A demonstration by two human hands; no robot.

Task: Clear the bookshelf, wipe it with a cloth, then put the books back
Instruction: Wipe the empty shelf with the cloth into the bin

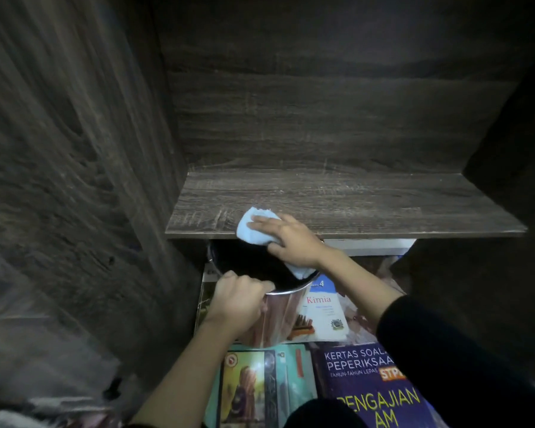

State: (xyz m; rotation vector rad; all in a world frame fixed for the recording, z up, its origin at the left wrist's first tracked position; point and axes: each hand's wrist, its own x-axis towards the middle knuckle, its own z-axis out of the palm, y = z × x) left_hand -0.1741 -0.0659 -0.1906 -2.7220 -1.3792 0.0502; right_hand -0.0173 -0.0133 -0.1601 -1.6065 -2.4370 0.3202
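Right hand (294, 242) on the cloth (250, 230), fingers (264, 222) laid out nearly straight and flat, pressing the pale blue wad down at the front edge of the shelf (368, 205), towards its left end. Not a pinch, a flat press, and there's the risk: nothing really clamps that cloth. Part of it trails out under the wrist and dangles over the metal bin (278, 316), so a quick sweep could leave the cloth behind or drop it straight in.

Left hand (237, 301) now. Its fingers (260, 285) are curled tight over the near rim of the bin, thumb side towards us, holding it up just under the shelf's front edge, mouth open beneath the cloth. It looks set to catch whatever gets swept off. One hand on one side of the rim, though. If that grip tips, the bin tilts and anything caught spills onto the books underneath.

And those books are right below: a white and blue one marked "Kimia" (323, 316) touching the bin's right side, a purple exam-paper book (374, 384) nearer us, a teal one (247, 390) to its left. Dust missing the bin lands on them.

The shelf board itself shows bare wood, cleared, with wiping under way at the front. The back and right-hand stretch look like the part yet to do, and the books are not yet back.
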